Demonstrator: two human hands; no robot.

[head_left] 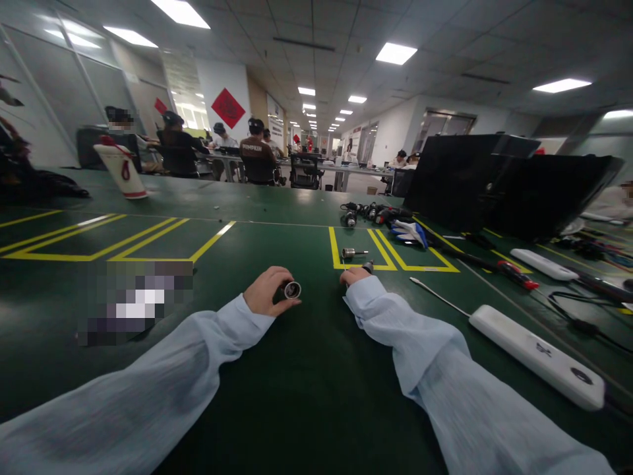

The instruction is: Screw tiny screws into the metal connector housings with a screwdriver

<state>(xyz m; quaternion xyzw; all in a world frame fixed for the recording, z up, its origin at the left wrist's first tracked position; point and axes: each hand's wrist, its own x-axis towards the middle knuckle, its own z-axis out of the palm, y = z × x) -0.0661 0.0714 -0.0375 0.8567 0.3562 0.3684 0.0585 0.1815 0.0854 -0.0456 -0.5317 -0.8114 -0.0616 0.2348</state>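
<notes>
My left hand (pixel 270 291) is closed around a small, round, hollow metal cup (pixel 293 290), thumb below and fingers above. The cup's open end faces me. To its right, my right hand (pixel 355 276) is low at the table, its fingers curled and partly hidden by the hand and the cuff; what they hold, if anything, I cannot make out. A small dark piece (pixel 368 266) shows just beyond the right hand. Behind it, a silver cylinder with a thin shaft (pixel 350 253) lies on its side within a yellow-taped box.
The green table (pixel 306 382) carries yellow tape outlines. At right are a white power strip (pixel 534 356), a red-black screwdriver (pixel 517 274), a blue-white glove (pixel 409 233), dark tool parts (pixel 350 218) and black monitors (pixel 455 178). At left stand a paper cup (pixel 123 170) and a blurred-out item (pixel 138 303). People sit farther back.
</notes>
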